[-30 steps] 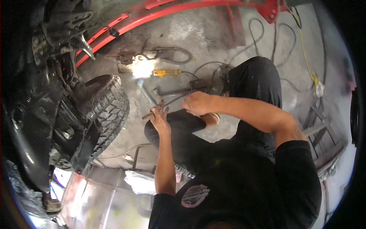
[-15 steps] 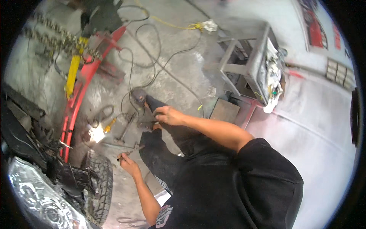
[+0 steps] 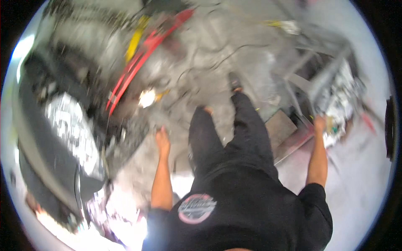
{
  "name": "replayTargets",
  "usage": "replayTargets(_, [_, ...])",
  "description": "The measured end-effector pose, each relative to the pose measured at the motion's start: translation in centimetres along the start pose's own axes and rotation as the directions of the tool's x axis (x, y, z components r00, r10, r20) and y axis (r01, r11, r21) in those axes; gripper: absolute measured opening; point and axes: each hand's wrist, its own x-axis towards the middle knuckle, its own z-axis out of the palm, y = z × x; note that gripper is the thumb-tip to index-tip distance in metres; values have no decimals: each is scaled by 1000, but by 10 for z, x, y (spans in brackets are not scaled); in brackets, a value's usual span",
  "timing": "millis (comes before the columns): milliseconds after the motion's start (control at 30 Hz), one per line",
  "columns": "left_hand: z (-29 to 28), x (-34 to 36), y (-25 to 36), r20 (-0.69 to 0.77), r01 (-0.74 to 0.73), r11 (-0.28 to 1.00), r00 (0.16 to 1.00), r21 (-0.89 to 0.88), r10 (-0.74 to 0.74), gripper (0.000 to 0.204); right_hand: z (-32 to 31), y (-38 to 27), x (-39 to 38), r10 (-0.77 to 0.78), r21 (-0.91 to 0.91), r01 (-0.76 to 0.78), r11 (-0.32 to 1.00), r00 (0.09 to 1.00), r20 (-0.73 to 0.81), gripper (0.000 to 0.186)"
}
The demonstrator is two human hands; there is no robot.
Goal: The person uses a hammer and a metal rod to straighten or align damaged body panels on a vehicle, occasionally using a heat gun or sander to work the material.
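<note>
The view is smeared by motion. My left hand (image 3: pixel 163 141) hangs left of my legs, near the car's front corner with its headlight (image 3: pixel 69 125); its fingers are too blurred to show what they hold. My right hand (image 3: pixel 319 123) hangs far out to the right, beside a metal stand (image 3: pixel 303 83) with crumpled white material (image 3: pixel 340 96); its fingers are smeared too. A bright work lamp (image 3: pixel 146 98) lies on the floor ahead of me.
A long red steel beam (image 3: pixel 142 54) with a yellow part (image 3: pixel 136 37) runs along the car's side. Cables (image 3: pixel 222 60) cross the concrete floor (image 3: pixel 197 83). A flat plate (image 3: pixel 279 127) lies at right, beside a pale wall (image 3: pixel 364 163).
I have risen from a low crouch, and my legs are straighter. My hands, earlier together on a metal bar, have moved apart and down to either side. The view has swung round.
</note>
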Motion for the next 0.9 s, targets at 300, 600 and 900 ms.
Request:
replayTargets(300, [-18,-118,54,193,545,804,785,237,-589,48,-113,-229,66,-191,855,256,452,964,-187,37])
replayTargets(600, [21,-220,106,98,714,683,677,158,-730,44,-281,-308,69,-597,996,81,32,801,-46,32])
replayTargets(900, [70,-234,-41,-35,687,719,725,108,-687,41,-208,-429,77,-620,815,484,317,756,-208,22])
